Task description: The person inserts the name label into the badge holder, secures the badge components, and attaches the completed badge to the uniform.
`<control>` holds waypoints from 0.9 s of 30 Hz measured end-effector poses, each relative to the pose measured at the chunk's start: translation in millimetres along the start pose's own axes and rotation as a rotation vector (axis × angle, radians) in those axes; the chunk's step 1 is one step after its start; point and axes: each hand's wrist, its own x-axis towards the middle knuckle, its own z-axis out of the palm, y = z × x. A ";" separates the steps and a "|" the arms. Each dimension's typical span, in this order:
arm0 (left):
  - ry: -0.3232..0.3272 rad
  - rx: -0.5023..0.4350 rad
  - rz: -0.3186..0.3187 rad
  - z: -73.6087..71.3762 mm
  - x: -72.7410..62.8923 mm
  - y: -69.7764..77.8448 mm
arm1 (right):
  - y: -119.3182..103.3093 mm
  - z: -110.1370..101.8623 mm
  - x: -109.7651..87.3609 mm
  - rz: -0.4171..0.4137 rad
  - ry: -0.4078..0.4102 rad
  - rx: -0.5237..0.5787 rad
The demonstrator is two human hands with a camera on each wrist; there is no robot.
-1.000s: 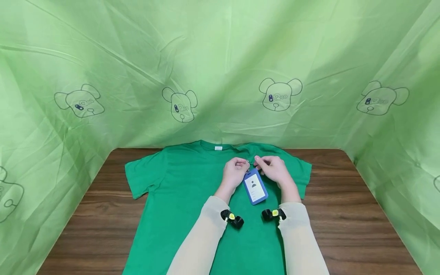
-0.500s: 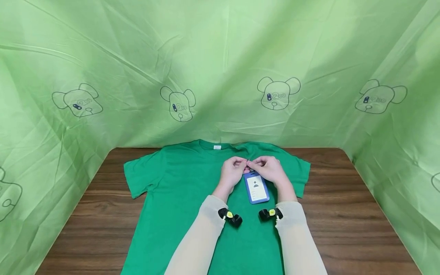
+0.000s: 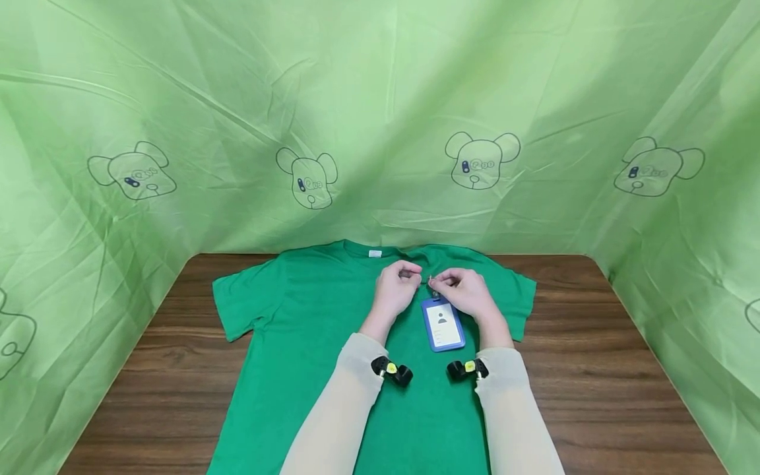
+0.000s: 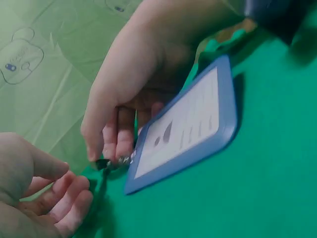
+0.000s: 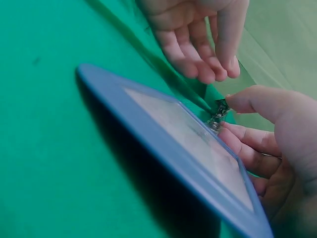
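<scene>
A green T-shirt (image 3: 332, 316) lies spread out, collar at the far side. On its chest is a blue ID badge (image 3: 444, 338) with a white card bearing a person icon. My right hand (image 3: 466, 291) pinches the small metal clip (image 5: 218, 115) at the badge's top between thumb and fingers, right against a fold of the shirt. My left hand (image 3: 394, 290) is just left of the clip, its fingers loosely bent and holding nothing. In the right wrist view, the left fingertips (image 5: 203, 74) hang close over the same fold.
Beneath the shirt is a dark wooden table (image 3: 594, 369). Light green curtains (image 3: 380, 119) printed with bear heads enclose the back and sides. A white label (image 3: 375, 253) shows inside the collar.
The right hand came in to the clip and took hold of it, and the badge swung more upright. The left hand then let go and drew back to the left.
</scene>
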 end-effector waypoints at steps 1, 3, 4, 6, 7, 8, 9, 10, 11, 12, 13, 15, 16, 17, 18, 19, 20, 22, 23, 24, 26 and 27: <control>0.007 0.038 0.019 -1.5 0.5 -0.1 | 0.3 0.3 -0.2 -0.005 0.001 -0.003; 0.008 0.097 0.052 -2.7 1.3 -2.3 | 0.9 0.8 -0.2 -0.014 0.003 -0.006; 0.000 0.115 0.064 -2.6 1.5 -4.1 | 1.0 1.1 -0.4 -0.018 0.002 -0.008; -0.035 0.130 0.078 -1.4 2.2 -9.8 | 1.4 1.7 -0.6 -0.022 -0.003 -0.010; -0.060 0.135 0.086 -0.6 2.4 -11.9 | 1.4 2.0 -0.8 -0.022 -0.006 -0.006; -0.087 0.143 0.095 0.2 2.5 -14.1 | 1.6 2.2 -0.7 -0.022 -0.010 -0.001; -0.113 0.153 0.105 0.8 2.5 -15.7 | 1.5 2.4 -0.9 -0.021 -0.014 0.003; -0.139 0.168 0.115 1.4 2.5 -17.3 | 2.0 2.6 -0.6 -0.020 -0.019 0.005; -0.164 0.180 0.124 1.7 2.6 -18.5 | 2.5 2.6 -0.2 -0.022 -0.023 0.009; -0.185 0.193 0.133 1.9 2.5 -19.0 | 2.7 2.4 -0.1 -0.024 -0.025 0.015; -0.204 0.210 0.139 2.0 2.6 -19.1 | 3.1 2.3 0.3 -0.028 -0.027 0.018; -0.233 0.234 0.146 1.8 3.0 -19.4 | 3.3 1.3 0.4 -0.041 -0.030 0.016; -0.243 0.248 0.147 1.9 3.5 -20.0 | 3.7 0.9 0.6 -0.046 -0.030 0.014; -0.250 0.257 0.145 2.0 4.0 -20.2 | 3.9 0.5 0.7 -0.051 -0.031 0.013; -0.255 0.266 0.144 2.0 4.6 -20.7 | 4.1 0.1 0.6 -0.055 -0.032 0.012; -0.256 0.275 0.144 2.3 5.2 -21.4 | 4.8 -0.2 0.7 -0.059 -0.034 0.009; -0.254 0.276 0.143 2.6 5.8 -21.7 | 5.2 -0.6 0.7 -0.061 -0.037 0.009; -0.240 0.275 0.141 3.4 6.6 -22.5 | 6.7 -1.0 1.0 -0.062 -0.048 0.021; -0.228 0.270 0.140 3.9 7.1 -22.7 | 7.2 -1.3 1.0 -0.063 -0.054 0.028; -0.217 0.266 0.142 4.3 7.5 -23.2 | 7.9 -1.7 1.2 -0.065 -0.062 0.034; -0.193 0.254 0.144 5.4 8.2 -23.5 | 8.8 -2.9 1.3 -0.060 -0.071 0.044; -0.182 0.253 0.147 5.9 8.6 -23.7 | 9.6 -3.7 1.4 -0.057 -0.071 0.048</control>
